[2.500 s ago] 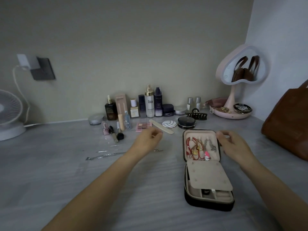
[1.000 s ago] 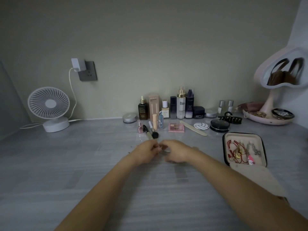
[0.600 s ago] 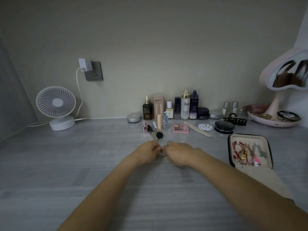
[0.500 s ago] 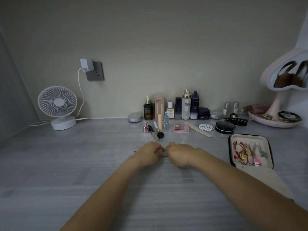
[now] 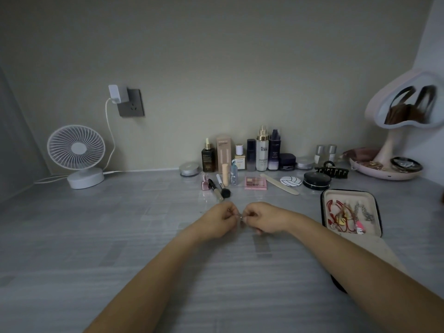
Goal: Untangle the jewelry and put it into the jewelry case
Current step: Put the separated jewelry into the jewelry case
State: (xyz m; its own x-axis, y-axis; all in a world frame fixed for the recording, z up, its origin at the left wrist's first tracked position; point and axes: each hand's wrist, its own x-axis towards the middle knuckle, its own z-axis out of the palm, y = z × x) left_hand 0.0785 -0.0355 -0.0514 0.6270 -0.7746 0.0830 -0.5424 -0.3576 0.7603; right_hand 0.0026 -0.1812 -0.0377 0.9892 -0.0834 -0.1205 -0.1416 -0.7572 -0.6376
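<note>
Crosswise — chain (image 5: 239, 216) pinched between left hand (image 5: 219, 221) and right hand (image 5: 263, 218).

Free room and obstacles, head view.

- Counter (image 5: 96, 248): broad bare stretch to the left of and in front of both forearms; open approach from the near edge.
- Mid-counter: left hand (image 5: 216, 222) and right hand (image 5: 264, 218) meet, pinching a piece of jewelry (image 5: 240, 216).
- Back left: fan (image 5: 76, 150) near the wall, with its cable (image 5: 109, 140) running up to the socket.
- Back centre: row of bottles (image 5: 262, 152) along the wall. In front lie brushes (image 5: 219, 186), closest to the left hand, a palette (image 5: 255, 183), a nail file (image 5: 280, 184) and a compact (image 5: 316, 180).
- Right: open jewelry case (image 5: 349, 193), its near part under the right forearm; a bare strip lies between it and the right hand.
- Far right: mirror stand (image 5: 389, 164), hair claw (image 5: 331, 170).
</note>
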